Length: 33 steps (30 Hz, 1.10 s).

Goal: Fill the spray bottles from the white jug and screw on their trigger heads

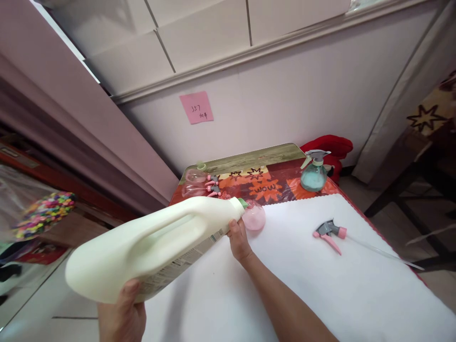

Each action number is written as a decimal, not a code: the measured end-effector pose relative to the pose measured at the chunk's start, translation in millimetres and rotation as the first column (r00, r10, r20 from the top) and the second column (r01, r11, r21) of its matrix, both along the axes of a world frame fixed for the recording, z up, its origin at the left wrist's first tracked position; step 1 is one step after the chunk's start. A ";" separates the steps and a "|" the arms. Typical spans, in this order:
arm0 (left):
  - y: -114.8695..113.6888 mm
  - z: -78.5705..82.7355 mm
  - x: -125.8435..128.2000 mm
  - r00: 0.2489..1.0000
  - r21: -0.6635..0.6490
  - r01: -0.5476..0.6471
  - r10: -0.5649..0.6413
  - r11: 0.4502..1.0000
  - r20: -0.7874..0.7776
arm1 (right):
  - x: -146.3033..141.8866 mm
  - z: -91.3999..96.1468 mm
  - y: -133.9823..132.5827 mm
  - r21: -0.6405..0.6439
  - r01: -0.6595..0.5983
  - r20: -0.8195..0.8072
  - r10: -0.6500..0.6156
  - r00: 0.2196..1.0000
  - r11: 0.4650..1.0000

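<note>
A large pale-green jug [110,259] is tilted, its green spout pointing right and touching or just above the mouth of a small, round pink bottle [254,221] on the white cloth. My left hand [124,308] is closed around the jug's underside near its base. Near the neck, my right hand [239,242] grips the jug from below, fingers close to the pink bottle. Whether liquid is flowing cannot be made out. A grey and pink trigger sprayer head [327,230] with a clear tube lies to the right on the cloth.
A teal spray bottle [313,178] stands at the table's back right. Two pink spray bottles [194,190] lie at the back left, with a green cap [201,166] behind them. A wall with a pink note [196,108] rises behind the table. A curtain [107,118] hangs left.
</note>
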<state>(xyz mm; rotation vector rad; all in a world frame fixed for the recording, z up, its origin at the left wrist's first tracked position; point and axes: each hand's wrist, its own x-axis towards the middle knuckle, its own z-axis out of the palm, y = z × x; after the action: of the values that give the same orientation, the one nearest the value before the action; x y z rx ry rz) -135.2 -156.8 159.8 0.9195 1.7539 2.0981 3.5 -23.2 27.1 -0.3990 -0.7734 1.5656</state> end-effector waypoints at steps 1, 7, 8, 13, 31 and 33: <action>-0.1 0.9 0.7 1.000 -0.006 0.000 0.000 1.000 -0.003 | 0.0 0.1 0.0 -0.001 0.000 0.000 0.000 1.000 1.000; 0.1 4.6 4.2 1.000 -0.026 -0.025 0.025 0.999 0.009 | -0.9 -0.4 0.6 -0.008 -0.007 0.007 0.007 1.000 1.000; 0.4 4.8 4.6 1.000 -0.024 -0.024 0.024 0.999 0.008 | -1.1 -0.7 0.7 -0.009 -0.007 0.007 0.007 1.000 1.000; 2.0 7.4 8.0 1.000 -0.026 -0.028 0.027 0.999 -0.014 | -1.3 -0.4 0.9 -0.005 -0.022 0.002 0.022 1.000 1.000; -1.1 7.1 9.7 0.999 -0.002 -0.042 0.042 0.999 -0.018 | 0.7 4.7 0.1 -0.033 -0.002 0.033 0.003 0.999 0.999; -1.7 6.8 10.1 0.999 -0.007 -0.043 0.043 0.999 -0.017 | 0.9 5.0 -0.3 -0.033 0.004 0.041 -0.002 0.999 0.999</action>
<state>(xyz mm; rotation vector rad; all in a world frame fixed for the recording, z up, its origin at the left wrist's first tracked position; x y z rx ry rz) -125.1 -158.5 166.6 0.9072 1.8045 2.1145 4.5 -23.6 32.1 -0.4577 -0.7786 1.5734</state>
